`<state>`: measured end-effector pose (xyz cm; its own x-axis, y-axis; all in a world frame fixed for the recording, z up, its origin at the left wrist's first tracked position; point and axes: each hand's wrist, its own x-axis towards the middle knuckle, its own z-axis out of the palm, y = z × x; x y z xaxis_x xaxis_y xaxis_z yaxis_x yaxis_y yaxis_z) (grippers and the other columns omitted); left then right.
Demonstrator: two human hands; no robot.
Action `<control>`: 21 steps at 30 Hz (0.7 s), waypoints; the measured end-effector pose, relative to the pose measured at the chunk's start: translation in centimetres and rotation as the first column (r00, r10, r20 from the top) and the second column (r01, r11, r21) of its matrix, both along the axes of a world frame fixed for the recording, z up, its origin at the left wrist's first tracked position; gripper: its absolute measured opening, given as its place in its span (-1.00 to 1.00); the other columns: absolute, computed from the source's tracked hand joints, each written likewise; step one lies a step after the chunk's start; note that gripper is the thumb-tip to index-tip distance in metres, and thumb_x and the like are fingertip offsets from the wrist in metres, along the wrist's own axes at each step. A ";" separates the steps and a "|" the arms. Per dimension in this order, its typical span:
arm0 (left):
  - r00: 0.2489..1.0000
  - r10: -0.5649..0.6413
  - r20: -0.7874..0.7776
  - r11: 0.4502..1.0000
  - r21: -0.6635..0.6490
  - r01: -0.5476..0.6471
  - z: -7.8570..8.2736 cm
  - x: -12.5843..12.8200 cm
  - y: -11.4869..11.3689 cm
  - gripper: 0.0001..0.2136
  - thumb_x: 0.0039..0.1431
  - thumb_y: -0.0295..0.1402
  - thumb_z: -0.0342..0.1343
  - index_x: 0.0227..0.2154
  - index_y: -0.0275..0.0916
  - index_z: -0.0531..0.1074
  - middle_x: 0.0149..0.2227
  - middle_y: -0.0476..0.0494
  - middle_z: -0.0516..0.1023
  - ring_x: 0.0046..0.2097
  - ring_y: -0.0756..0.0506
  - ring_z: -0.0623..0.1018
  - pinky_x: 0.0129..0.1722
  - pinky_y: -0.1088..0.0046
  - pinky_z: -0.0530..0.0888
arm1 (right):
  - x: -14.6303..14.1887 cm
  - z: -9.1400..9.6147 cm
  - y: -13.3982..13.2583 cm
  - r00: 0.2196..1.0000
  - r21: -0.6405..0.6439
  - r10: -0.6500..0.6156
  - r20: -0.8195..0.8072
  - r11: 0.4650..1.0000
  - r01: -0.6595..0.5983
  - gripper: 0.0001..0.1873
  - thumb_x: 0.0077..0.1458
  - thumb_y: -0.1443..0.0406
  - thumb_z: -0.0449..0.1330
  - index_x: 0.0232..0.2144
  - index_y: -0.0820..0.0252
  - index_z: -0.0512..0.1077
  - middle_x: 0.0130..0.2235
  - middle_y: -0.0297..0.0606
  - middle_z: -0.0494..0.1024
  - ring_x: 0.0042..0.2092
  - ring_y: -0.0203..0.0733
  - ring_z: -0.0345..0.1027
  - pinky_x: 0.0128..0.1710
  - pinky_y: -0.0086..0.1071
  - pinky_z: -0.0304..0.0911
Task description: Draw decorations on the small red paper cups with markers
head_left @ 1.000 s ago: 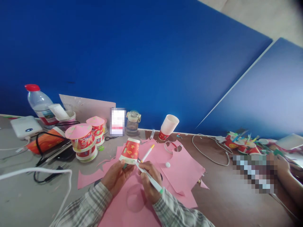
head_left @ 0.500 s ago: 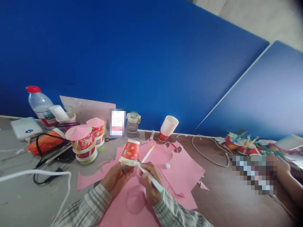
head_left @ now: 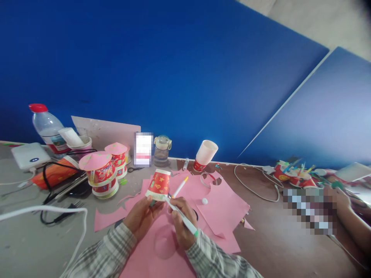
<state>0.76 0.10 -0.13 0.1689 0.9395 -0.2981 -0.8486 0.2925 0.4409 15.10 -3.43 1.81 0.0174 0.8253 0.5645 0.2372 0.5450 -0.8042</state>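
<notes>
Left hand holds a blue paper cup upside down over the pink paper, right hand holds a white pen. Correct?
No: the head view shows the cup is red, not blue. The left hand holds it upside down over the pink paper; the right hand holds a white pen.

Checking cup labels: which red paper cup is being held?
The upside-down cup gripped by the left hand, beside the pen in the right hand; the other cups sit untouched on the table.
</notes>
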 end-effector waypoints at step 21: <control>1.000 0.017 -0.017 1.000 -0.013 -0.017 -0.1 -0.1 0.0 -0.79 -0.27 -0.45 0.16 -0.45 -0.38 0.47 -0.44 -0.34 0.57 -0.33 -0.27 0.49 -0.30 0.17 0.46 | 0.1 0.3 -0.4 1.000 -0.024 0.011 -0.013 1.000 -0.012 -0.75 0.05 0.18 0.02 -0.31 0.14 0.43 -0.44 -0.24 0.46 -0.45 -0.08 0.37 -0.40 -0.23 0.32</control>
<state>0.64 0.13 -0.22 0.1478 0.9381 -0.3132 -0.8460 0.2839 0.4513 15.23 -3.87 2.09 0.0151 0.8390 0.5440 0.2204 0.5279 -0.8202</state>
